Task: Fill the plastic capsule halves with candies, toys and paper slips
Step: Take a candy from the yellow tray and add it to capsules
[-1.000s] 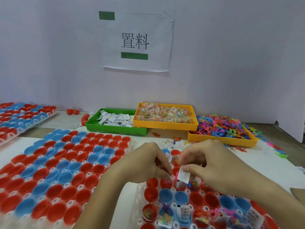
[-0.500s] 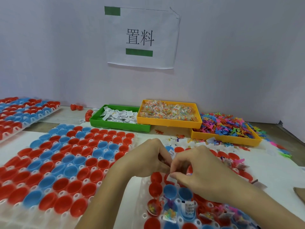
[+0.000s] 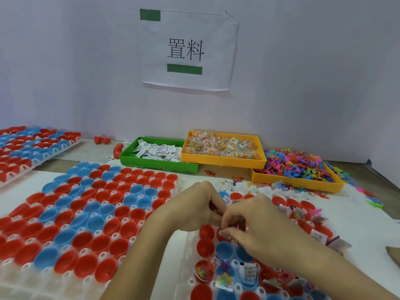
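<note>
Just in front of the green tray [image 3: 151,164], over the near tray of capsule halves [image 3: 225,252], both hands are meeting fingertip to fingertip. The left hand [image 3: 192,206] is curling its fingers [image 3: 214,204] inward, and the right hand [image 3: 255,224] is curling its fingers [image 3: 229,221] down toward a red capsule half [image 3: 206,231] beneath them. Something small seems to be caught between the two sets of fingertips, but whether either hand is truly pinching it cannot be told, since the knuckles are hiding it.

Paper slips [image 3: 158,150] are lying piled inside the green tray. Touching its right side, a yellow tray [image 3: 223,162] is holding wrapped candies [image 3: 223,146], and farther right of the green tray a second yellow tray [image 3: 296,182] is carrying a heap of coloured plastic toys [image 3: 298,163]. Nearer the person than the green tray, some halves under the hands are already holding a slip, a candy packet or a toy, while others are sitting bare. Left of the green tray and closer in, a large tray of red and blue halves [image 3: 75,213] is resting on the white surface [image 3: 179,245], and another such tray [image 3: 28,146] is lying far off to the left. Above the green tray, a printed paper sign [image 3: 186,48] is hanging on the wall.
</note>
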